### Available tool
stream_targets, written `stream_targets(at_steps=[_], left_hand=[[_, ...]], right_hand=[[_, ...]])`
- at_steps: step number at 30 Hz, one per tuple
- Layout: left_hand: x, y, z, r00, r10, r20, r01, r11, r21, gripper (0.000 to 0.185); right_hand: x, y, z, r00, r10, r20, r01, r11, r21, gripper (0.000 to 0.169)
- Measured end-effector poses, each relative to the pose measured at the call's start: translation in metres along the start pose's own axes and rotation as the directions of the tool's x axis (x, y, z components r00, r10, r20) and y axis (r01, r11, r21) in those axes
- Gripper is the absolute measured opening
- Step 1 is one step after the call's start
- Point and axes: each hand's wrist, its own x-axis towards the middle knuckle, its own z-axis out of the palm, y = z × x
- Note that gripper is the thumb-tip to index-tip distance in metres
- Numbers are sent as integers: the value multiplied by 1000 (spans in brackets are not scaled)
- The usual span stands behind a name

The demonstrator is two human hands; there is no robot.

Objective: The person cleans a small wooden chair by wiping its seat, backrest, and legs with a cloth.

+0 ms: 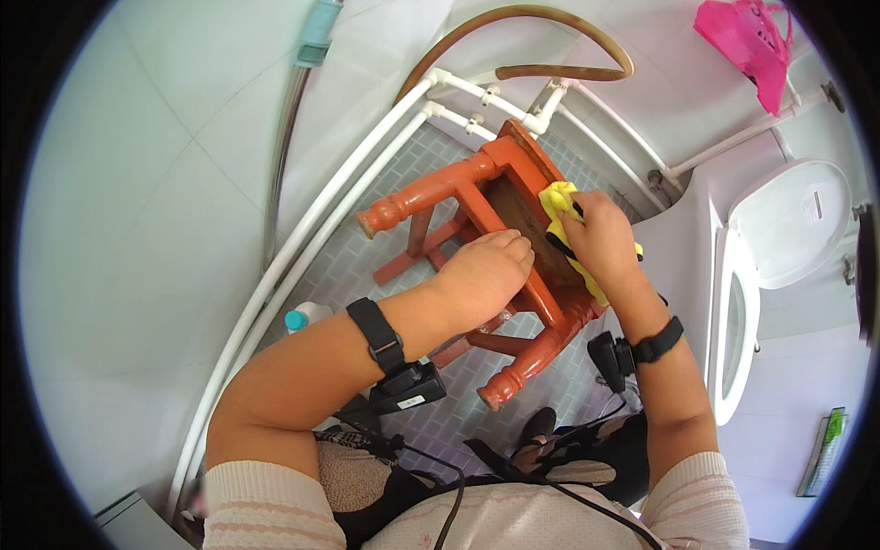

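A red painted wooden stool (pixel 474 196) lies tipped over in front of me, its turned legs pointing towards me and to the left. My left hand (pixel 489 275) is closed around a rail between two of its legs. In my right hand (pixel 599 237) is a yellow cloth with black edging (pixel 560 199), pressed against the inner side of the stool's frame by the seat. Part of the cloth hangs below my fingers. The fingertips of my left hand are partly hidden behind the rail.
White pipes (pixel 330 185) run along the wall at left and behind the stool, beside a brown hose (pixel 529 10). A white bottle with a blue cap (pixel 295 320) stands at left. A toilet with raised lid (pixel 790 223) is at right. Grey tiles (pixel 330 265) cover the floor.
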Motion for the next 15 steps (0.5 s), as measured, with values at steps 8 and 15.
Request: stream_targets(at_steps=[8, 15], left_hand=[[5, 4, 6, 1000, -5, 4, 5, 995, -103, 39], [-8, -1, 22, 974, -151, -172, 70, 912, -403, 29]], right_hand=[[109, -41, 41, 989, -133, 65, 133, 991, -3, 29], [88, -120, 45, 801, -536, 265, 372, 794, 481, 31]])
